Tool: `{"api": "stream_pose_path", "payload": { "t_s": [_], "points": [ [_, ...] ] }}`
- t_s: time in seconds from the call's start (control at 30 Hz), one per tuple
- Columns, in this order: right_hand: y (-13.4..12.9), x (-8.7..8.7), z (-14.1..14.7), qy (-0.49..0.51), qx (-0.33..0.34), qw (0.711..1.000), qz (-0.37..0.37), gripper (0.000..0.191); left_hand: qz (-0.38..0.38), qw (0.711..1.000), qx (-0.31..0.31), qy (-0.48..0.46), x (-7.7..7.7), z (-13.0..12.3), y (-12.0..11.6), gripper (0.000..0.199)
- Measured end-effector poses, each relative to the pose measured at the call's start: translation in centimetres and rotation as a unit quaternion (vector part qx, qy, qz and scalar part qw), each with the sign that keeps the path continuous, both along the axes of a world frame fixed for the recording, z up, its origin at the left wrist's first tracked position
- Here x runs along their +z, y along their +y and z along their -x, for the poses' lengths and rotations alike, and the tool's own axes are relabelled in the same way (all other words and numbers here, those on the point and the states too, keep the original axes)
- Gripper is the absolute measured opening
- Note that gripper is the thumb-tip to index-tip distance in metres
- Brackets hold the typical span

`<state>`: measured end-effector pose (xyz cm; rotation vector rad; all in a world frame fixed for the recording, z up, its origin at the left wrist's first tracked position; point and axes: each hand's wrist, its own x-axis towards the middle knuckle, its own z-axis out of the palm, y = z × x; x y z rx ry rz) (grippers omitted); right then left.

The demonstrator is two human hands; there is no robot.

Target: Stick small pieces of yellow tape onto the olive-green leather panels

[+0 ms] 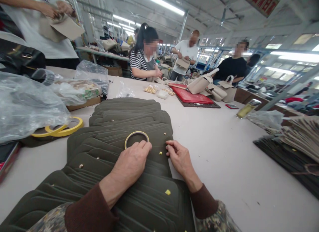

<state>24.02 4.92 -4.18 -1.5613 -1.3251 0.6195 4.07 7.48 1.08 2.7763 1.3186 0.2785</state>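
Observation:
Overlapping dark green pieces [99, 139] with small metal studs lie in a long spread stack on the table. My left hand [132, 162] is closed on a thin yellow tape roll [126, 139] above the pieces. At the right edge of the stack is my right hand [178, 155], its thumb and fingers pinched close to the top piece; what they hold, if anything, is too small to make out. Bits of yellow tape [167, 192] stick to the pieces, one [160, 153] between my hands.
More yellow tape rolls [72, 127] and plastic bags [27, 102] lie left. A red board [190, 94] with beige bags, a jar [248, 108] and stacked pieces [286, 159] are on the right. Several people stand beyond the table [211, 135].

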Motion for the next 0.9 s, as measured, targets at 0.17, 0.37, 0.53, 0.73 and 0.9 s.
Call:
{"api": "stream_pose_path", "payload": {
  "t_s": [0.17,0.37,0.53,0.73,0.9],
  "points": [
    [-0.2,0.7,-0.7,0.027,0.005,0.999,0.041,0.024,0.048,0.996,-0.072,-0.013,-0.2,0.3,0.0,0.019],
    [-1.5,2.5,0.1,0.089,0.116,0.989,0.019,0.019,0.071,0.972,-0.112,-0.193,-0.9,0.5,-0.4,0.020],
    [-2.3,4.0,1.5,-0.035,0.183,0.978,-0.092,0.016,0.059,0.970,-0.122,-0.203,-0.9,0.5,-0.8,0.033],
    [-2.3,4.0,1.9,-0.124,0.186,0.960,-0.167,0.011,0.058,0.982,-0.102,-0.149,-1.2,0.4,-1.0,0.033],
    [-2.3,3.3,2.2,-0.225,0.140,0.937,-0.229,0.015,0.051,0.983,-0.092,-0.149,-1.3,0.2,-1.0,0.021]
  ]
}}
